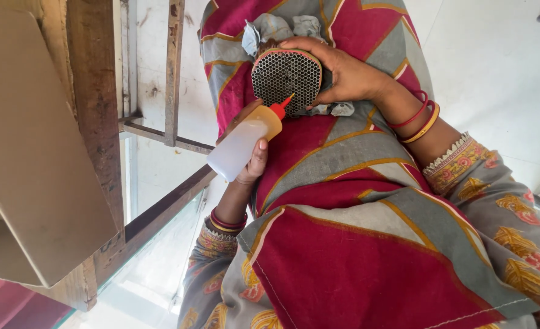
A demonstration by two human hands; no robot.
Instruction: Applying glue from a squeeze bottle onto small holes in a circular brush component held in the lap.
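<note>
My right hand grips a round bundle of small tubes with a honeycomb face and a red rim, wrapped in a grey rag. It rests over my lap, which is covered in red and grey cloth. My left hand holds a squeeze bottle, translucent with yellowish liquid near its top. The bottle's red nozzle touches the lower edge of the honeycomb face. Both wrists wear red and gold bangles.
A sheet of brown cardboard leans at the left against a worn wooden frame. Rusty metal bars stand behind it. White floor lies at the right.
</note>
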